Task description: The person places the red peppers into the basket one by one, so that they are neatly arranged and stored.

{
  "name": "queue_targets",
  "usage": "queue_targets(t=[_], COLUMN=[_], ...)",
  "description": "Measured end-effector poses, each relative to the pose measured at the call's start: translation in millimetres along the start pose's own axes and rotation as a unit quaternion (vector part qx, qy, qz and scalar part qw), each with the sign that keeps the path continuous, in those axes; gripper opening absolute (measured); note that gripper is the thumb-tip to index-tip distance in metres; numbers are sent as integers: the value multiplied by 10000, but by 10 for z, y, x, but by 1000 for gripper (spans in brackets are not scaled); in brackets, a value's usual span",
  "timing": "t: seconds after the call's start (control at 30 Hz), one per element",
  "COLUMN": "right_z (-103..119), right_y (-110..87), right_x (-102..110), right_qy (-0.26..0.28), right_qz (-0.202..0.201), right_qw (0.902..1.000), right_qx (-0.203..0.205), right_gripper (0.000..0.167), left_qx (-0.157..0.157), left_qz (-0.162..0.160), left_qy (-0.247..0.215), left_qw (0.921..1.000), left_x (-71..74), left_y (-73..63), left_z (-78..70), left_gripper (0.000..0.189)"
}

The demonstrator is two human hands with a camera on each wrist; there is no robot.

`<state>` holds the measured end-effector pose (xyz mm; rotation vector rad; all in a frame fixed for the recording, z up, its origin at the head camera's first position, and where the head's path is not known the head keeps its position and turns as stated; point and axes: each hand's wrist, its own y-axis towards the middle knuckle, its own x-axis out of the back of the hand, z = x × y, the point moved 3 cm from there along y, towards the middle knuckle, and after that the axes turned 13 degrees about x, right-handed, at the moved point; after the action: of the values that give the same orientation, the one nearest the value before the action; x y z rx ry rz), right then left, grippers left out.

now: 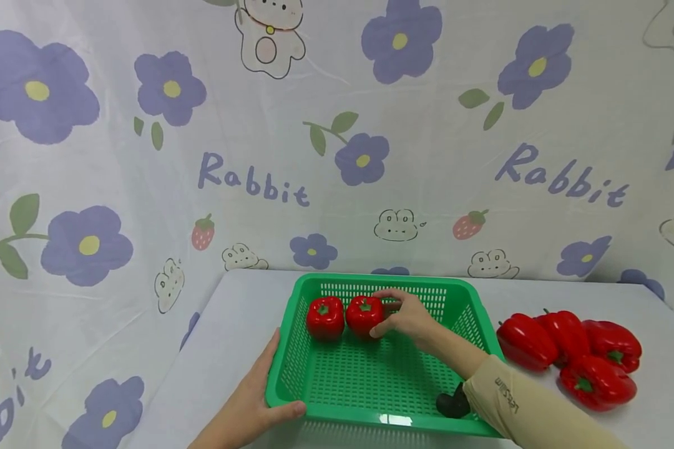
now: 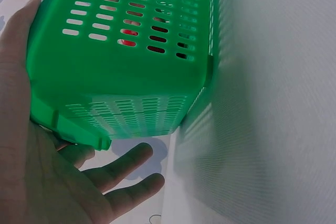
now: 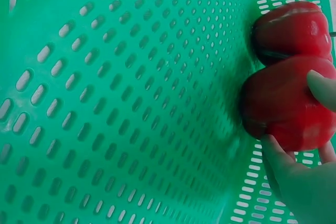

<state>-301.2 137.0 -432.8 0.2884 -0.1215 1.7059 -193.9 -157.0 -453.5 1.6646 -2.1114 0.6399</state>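
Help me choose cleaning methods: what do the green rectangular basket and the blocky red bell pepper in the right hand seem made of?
Green rectangular basket: probably moulded plastic, lightly glossy, judging by its even colour and regular slots.
Blocky red bell pepper: smooth, glossy skin with bright highlights; possibly real, possibly a moulded imitation.

A flower-printed cloth (image 1: 337, 103) lettered "Rabbit" hangs behind the white tabletop (image 1: 241, 312).

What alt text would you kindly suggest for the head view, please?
The right hand grips a red bell pepper beside another pepper inside a green basket, while the left hand holds the basket's near left corner. Four more red peppers lie on the white table at right.
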Motion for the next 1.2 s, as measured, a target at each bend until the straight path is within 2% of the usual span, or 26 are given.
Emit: queue_targets(t=[0.6, 0.87, 1.2], right_z=[-26, -6, 25], right_y=[-7, 1, -21], right_x=[13, 48, 106], right_qy=[12, -245, -302], right_qz=[198, 330, 417], right_qw=[9998, 9991, 9986], right_qx=[-101, -119, -105], right_gripper=[73, 74, 73], left_qx=[83, 67, 54], left_qz=[89, 162, 158], left_qy=[-98, -168, -172], left_qw=[9999, 9997, 9997], left_x=[-7, -11, -15], left_y=[14, 12, 17], left_z=[2, 2, 6], left_gripper=[110, 110, 109])
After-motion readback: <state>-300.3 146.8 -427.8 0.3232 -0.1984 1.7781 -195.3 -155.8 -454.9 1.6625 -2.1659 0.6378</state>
